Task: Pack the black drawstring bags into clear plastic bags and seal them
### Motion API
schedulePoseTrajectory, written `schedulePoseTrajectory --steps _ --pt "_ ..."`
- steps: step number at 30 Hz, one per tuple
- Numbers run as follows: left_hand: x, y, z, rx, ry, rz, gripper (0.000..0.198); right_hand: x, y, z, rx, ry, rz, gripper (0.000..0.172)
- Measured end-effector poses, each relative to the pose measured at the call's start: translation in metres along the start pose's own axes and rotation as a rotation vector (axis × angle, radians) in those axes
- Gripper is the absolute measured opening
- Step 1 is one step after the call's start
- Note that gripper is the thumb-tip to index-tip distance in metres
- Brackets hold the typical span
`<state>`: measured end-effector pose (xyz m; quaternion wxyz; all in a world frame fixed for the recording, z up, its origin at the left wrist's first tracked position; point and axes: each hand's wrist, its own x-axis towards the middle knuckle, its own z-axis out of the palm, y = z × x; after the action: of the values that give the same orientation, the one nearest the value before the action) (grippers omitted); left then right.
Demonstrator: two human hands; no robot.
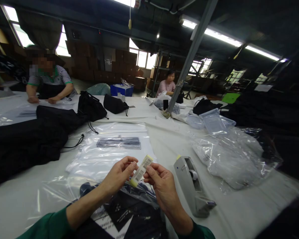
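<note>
Above the worktop (229, 212), the right hand (163, 182) pinches a barcode label strip (141, 171); the left hand (118, 174), loosely curled, is beside it (contact cannot be told). Label handling appears in hand; the next move calls for a steady grip.

My right hand (163, 186) covers part of the label (141, 170), whose fine print is too small to read; whether my left hand (119, 176) touches it, I can't tell. The bottom edge cuts off my sleeves (51, 224).
</note>
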<state>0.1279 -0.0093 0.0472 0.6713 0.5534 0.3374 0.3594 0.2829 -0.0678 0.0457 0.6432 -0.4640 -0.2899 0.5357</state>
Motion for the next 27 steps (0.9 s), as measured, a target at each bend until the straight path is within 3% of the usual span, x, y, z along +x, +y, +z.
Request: schedulePoseTrajectory --steps 2,6,10,14,17,19,20,22,24,27 --pt "-0.002 0.000 -0.004 0.032 0.065 -0.007 0.042 0.001 -0.002 0.002 0.076 0.047 0.021 0.033" --pt "-0.005 -0.004 -0.014 -0.004 -0.049 -0.057 0.039 0.001 -0.003 0.004 0.165 0.070 0.069 0.035" --pt "-0.005 -0.009 -0.018 -0.108 -0.066 -0.046 0.033 0.000 0.000 0.003 0.187 0.057 0.087 0.036" --pt "-0.006 -0.005 -0.019 0.077 -0.051 -0.015 0.030 -0.001 0.003 -0.002 0.089 0.051 0.035 0.034" --pt "-0.006 0.008 -0.024 0.432 0.119 0.162 0.031 0.000 0.001 -0.004 -0.124 0.001 -0.045 0.034" --pt "-0.005 0.019 -0.027 0.568 0.170 0.353 0.045 0.000 -0.003 -0.003 -0.264 -0.056 -0.072 0.033" --pt "-0.004 0.024 -0.027 0.575 0.129 0.411 0.052 0.000 -0.005 -0.001 -0.311 -0.087 -0.074 0.032" --pt "-0.001 0.030 -0.025 0.526 -0.028 0.392 0.058 0.001 -0.009 0.002 -0.361 -0.128 -0.076 0.027" --pt "0.002 0.029 -0.020 0.443 -0.137 0.278 0.051 0.000 -0.011 0.004 -0.390 -0.140 -0.090 0.023" --pt "0.005 0.020 -0.013 0.232 -0.162 0.170 0.034 0.000 -0.010 0.004 -0.415 -0.127 -0.110 0.025"
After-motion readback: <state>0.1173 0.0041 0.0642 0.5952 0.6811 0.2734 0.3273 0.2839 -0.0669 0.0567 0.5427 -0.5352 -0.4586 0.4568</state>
